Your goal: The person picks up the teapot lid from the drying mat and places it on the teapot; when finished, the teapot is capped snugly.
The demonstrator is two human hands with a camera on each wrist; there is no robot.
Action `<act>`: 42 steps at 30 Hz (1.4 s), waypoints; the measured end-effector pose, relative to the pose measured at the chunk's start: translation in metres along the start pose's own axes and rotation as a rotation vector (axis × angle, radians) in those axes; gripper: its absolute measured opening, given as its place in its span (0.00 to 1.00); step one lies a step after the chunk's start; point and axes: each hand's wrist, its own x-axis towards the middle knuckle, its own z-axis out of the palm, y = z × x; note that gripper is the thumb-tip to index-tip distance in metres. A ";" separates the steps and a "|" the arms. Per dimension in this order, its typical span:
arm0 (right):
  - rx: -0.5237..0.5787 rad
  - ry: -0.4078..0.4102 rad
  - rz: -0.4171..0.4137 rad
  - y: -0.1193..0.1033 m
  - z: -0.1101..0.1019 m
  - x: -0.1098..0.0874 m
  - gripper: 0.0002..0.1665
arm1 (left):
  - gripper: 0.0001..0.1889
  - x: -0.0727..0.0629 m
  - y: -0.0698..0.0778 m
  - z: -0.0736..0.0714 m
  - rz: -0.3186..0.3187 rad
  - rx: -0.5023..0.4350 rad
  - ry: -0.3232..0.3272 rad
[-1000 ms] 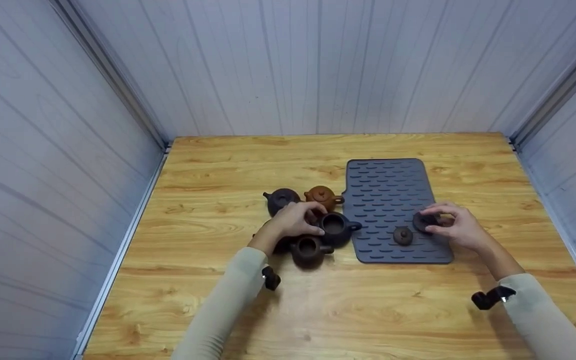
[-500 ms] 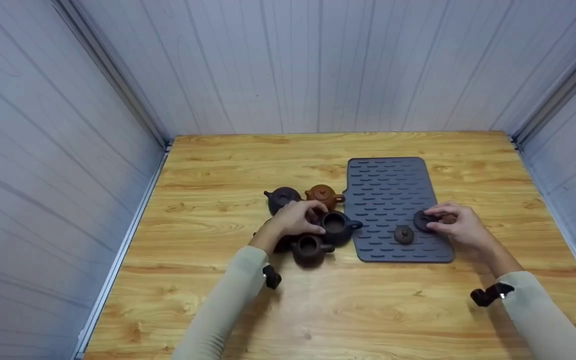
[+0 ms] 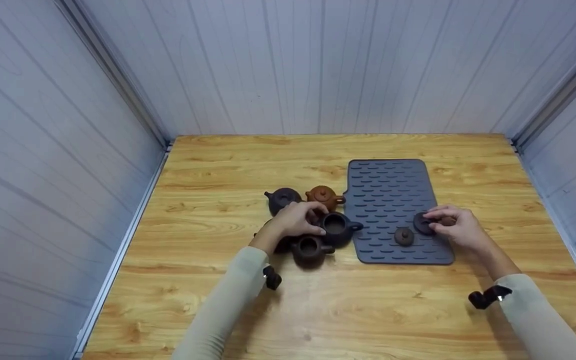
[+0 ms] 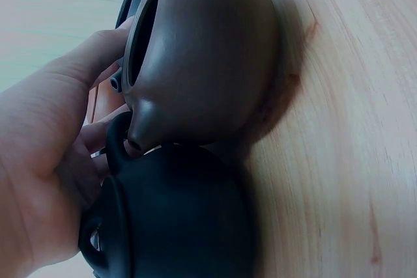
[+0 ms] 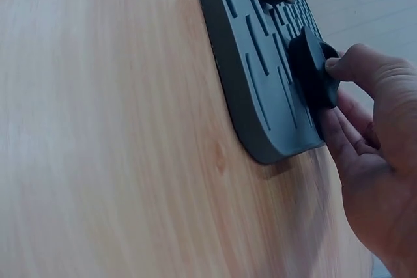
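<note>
My left hand [image 3: 295,220] reaches over a cluster of small teapots and grips the side of a lidless black teapot [image 3: 335,227] between thumb and fingers. Just in front of it stands a lidless brown teapot [image 3: 309,251], which fills the upper left wrist view. A dark teapot [image 4: 182,213] sits partly under my left wrist. On the grey drying mat [image 3: 388,180], my right hand [image 3: 460,227] pinches a dark round teapot lid [image 5: 313,69] near the mat's right edge. A smaller brown lid [image 3: 404,236] with a round knob lies beside it.
An orange-brown lidded teapot [image 3: 322,198] and a dark lidded teapot [image 3: 284,200] stand behind my left hand. The wooden table [image 3: 368,310] runs back to a white panel wall [image 3: 288,75], with more panels at both sides.
My right fingertips have shifted slightly on the dark lid, which remains near the mat's right edge. The left hand and the teapots have stayed in place.
</note>
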 end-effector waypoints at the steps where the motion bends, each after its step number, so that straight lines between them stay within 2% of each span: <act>1: -0.001 0.003 -0.001 0.000 0.000 0.000 0.15 | 0.29 0.000 0.000 0.000 0.000 0.000 -0.001; 10: 0.066 0.020 -0.016 0.000 0.002 -0.001 0.14 | 0.28 -0.001 0.002 -0.001 -0.020 -0.010 -0.007; 16: 0.047 0.021 -0.008 -0.004 0.001 0.002 0.15 | 0.28 -0.001 0.002 0.000 -0.031 -0.009 -0.012; 23: 0.041 0.009 0.002 -0.018 0.003 0.005 0.15 | 0.28 -0.001 0.005 -0.002 -0.033 0.017 -0.005; 33: 0.043 -0.021 -0.047 -0.041 0.014 0.009 0.14 | 0.29 -0.001 0.001 0.001 -0.009 -0.001 0.004; 42: 0.132 -0.041 -0.080 -0.058 0.027 0.013 0.13 | 0.29 -0.002 0.003 -0.001 -0.014 -0.011 -0.004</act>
